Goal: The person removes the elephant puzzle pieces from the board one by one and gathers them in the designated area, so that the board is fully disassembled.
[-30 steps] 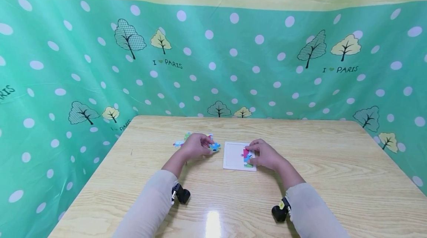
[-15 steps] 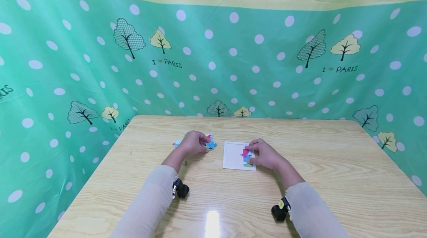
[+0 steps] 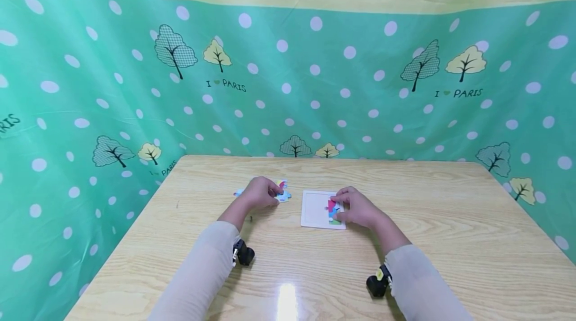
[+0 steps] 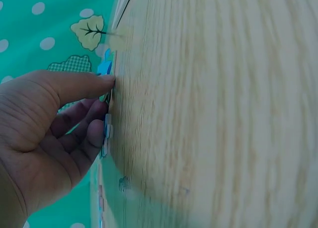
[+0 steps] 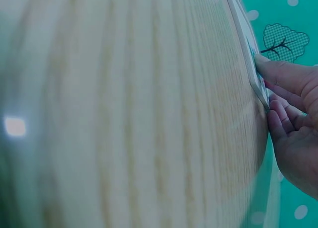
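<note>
My left hand [image 3: 260, 193] is low over the loose jigsaw pieces at the table's left-centre. Its thumb and fingers pinch a blue jigsaw piece [image 4: 104, 67], whose far side is hidden by the hand. A red and yellow piece [image 3: 282, 183] lies just behind the fingertips. To the right lies a white puzzle tray [image 3: 314, 210], flat on the wood. Joined pieces [image 3: 333, 207] in pink, blue and green fill part of its right side. My right hand [image 3: 357, 209] grips the tray's right edge, thumb on top and other fingers along the rim.
Another loose piece [image 3: 238, 192] shows left of the left hand, partly covered by it. The wooden table [image 3: 427, 196] ends at the back against a green dotted curtain [image 3: 315, 86]. Black wrist cameras [image 3: 377, 285] are strapped at both cuffs.
My left hand has shifted slightly left and back with the blue piece, which now sits close to the red and yellow piece. The right hand and tray stay in place.
</note>
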A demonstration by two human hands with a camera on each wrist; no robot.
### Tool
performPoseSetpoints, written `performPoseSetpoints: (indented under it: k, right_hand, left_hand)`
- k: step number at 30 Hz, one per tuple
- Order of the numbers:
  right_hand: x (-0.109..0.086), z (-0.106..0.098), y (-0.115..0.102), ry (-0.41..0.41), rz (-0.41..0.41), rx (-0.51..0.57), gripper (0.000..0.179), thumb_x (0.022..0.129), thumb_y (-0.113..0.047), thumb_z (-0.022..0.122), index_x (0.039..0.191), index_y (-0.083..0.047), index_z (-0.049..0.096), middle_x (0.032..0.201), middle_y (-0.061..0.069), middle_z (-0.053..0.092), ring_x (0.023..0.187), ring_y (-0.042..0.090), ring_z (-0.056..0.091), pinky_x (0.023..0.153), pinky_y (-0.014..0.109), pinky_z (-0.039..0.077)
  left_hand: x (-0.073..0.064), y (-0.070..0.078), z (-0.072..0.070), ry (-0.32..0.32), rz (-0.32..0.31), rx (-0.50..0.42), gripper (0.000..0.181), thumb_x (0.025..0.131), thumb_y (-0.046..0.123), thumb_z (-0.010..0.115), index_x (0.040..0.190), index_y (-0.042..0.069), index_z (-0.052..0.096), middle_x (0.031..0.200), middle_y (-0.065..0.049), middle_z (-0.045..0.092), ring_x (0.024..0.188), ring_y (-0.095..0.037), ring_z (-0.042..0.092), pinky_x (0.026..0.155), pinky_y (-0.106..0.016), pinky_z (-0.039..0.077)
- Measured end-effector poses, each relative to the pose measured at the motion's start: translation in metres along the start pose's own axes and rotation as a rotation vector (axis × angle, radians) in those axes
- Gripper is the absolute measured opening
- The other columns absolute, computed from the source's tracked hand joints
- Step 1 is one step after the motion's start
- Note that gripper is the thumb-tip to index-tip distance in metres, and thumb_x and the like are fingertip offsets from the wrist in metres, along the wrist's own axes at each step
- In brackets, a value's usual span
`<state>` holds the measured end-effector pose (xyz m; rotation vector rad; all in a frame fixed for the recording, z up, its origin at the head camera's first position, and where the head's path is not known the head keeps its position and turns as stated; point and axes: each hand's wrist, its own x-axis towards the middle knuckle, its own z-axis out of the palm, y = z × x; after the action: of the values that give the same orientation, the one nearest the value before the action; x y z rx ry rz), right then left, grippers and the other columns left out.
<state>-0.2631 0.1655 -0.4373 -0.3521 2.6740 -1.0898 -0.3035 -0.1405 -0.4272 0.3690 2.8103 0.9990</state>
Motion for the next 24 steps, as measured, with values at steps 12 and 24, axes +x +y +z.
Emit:
performPoseSetpoints:
  k: [12, 24]
  right_hand:
    - [0.0019, -0.0001, 0.002, 0.003, -0.008, 0.008, 0.051, 0.09, -0.008, 0.081, 0.138, -0.001, 0.065, 0.14, 0.017, 0.048, 0.133, 0.038, 0.046, 0.116, 0.054, 0.036]
    - [0.0003, -0.0003, 0.0019, -0.003, -0.007, 0.01, 0.051, 0.09, -0.009, 0.081, 0.138, -0.001, 0.065, 0.141, 0.017, 0.048, 0.134, 0.039, 0.045, 0.117, 0.055, 0.036]
  left_hand:
    - [-0.001, -0.005, -0.0007, -0.006, 0.022, -0.006, 0.027, 0.084, 0.01, 0.087, 0.11, 0.011, 0.081, 0.088, 0.001, 0.073, 0.081, -0.014, 0.062, 0.075, -0.031, 0.054]
    - [-0.0083, -0.0029, 0.0002, 0.012, -0.013, -0.145, 0.032, 0.085, 0.01, 0.086, 0.116, 0.011, 0.079, 0.096, -0.002, 0.07, 0.086, -0.018, 0.06, 0.072, -0.032, 0.054]
